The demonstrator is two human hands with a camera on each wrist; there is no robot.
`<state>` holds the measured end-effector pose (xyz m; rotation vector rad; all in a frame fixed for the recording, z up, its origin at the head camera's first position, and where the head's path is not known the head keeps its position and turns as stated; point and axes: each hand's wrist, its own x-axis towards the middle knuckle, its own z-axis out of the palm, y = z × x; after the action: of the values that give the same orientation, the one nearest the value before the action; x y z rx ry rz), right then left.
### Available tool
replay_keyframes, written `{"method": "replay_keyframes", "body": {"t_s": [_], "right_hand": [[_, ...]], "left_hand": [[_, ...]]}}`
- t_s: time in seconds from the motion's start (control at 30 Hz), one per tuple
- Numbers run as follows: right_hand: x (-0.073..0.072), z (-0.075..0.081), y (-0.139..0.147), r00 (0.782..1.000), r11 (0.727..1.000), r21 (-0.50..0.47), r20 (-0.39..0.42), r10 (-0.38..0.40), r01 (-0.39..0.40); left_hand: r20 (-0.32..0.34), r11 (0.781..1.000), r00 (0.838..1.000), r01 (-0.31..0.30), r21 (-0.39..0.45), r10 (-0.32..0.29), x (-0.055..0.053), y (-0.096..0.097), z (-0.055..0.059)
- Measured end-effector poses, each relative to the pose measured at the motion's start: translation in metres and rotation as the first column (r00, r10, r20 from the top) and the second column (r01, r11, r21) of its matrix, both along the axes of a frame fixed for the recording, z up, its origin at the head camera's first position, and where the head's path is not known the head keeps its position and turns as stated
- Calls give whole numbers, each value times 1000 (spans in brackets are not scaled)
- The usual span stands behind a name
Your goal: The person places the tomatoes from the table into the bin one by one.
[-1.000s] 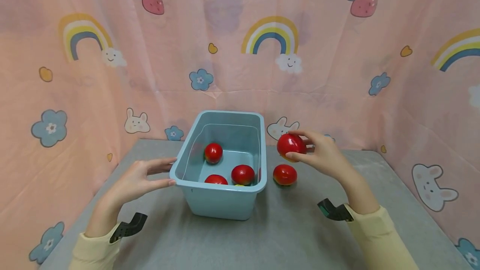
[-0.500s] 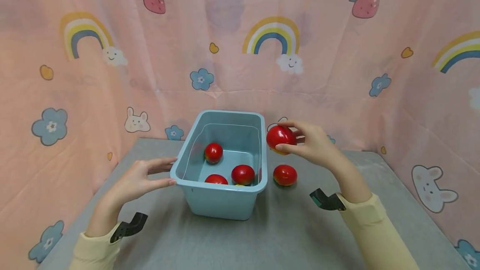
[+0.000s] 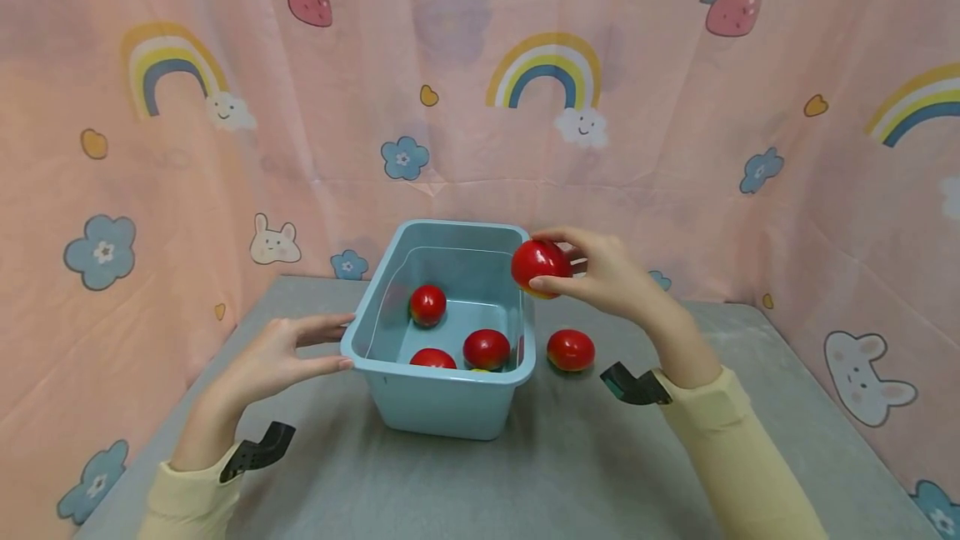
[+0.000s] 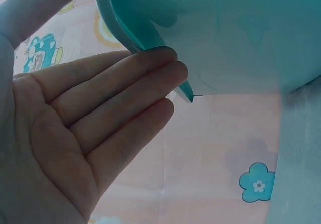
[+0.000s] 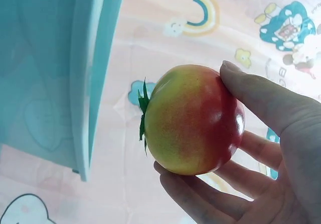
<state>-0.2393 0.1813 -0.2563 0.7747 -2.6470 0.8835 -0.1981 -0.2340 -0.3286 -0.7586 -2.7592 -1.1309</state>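
Observation:
My right hand (image 3: 611,273) holds a red tomato (image 3: 540,267) between thumb and fingers, level with the right rim of a light blue plastic bin (image 3: 442,402). Close up in the right wrist view, this tomato (image 5: 195,121) shows a yellow-green side and green leaves at its stem end, apart from the bin wall. My left hand (image 3: 281,361) touches the bin's left rim with fingers extended; its straight fingers (image 4: 130,83) lie against the rim's outside in the left wrist view. Three tomatoes show inside the bin, one at the back (image 3: 427,306), the front ones partly hidden.
Another red tomato (image 3: 571,350) lies on the grey tabletop (image 3: 600,473), just right of the bin. A pink patterned curtain (image 3: 645,148) closes off the back and both sides. Black camera mounts sit on both wrists.
My right hand has moved left and slightly up with the tomato, from above the table to the bin's right rim. My left hand, the bin and the other tomatoes stay put.

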Motion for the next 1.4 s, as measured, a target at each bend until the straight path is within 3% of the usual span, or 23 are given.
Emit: {"method": "replay_keyframes", "body": {"t_s": [0.2,0.4,0.73,1.4], "right_hand": [[-3,7,-11,1000,999,17,-11,27,-27],[-6,11,-19,998,998,0,28,56,-56],[-14,13,-36,995,995,20,25,96,-97],[-35,15,-69,981,984,34,98,169,-173]], "left_hand": [[1,1000,1000,-3,-13,3,0,-1,1],[-6,1000,1000,-3,-29,3,-1,-1,0],[-8,1000,1000,5,-29,-5,-2,1,0],[-4,999,1000,-2,-37,2,-1,0,2]]}}
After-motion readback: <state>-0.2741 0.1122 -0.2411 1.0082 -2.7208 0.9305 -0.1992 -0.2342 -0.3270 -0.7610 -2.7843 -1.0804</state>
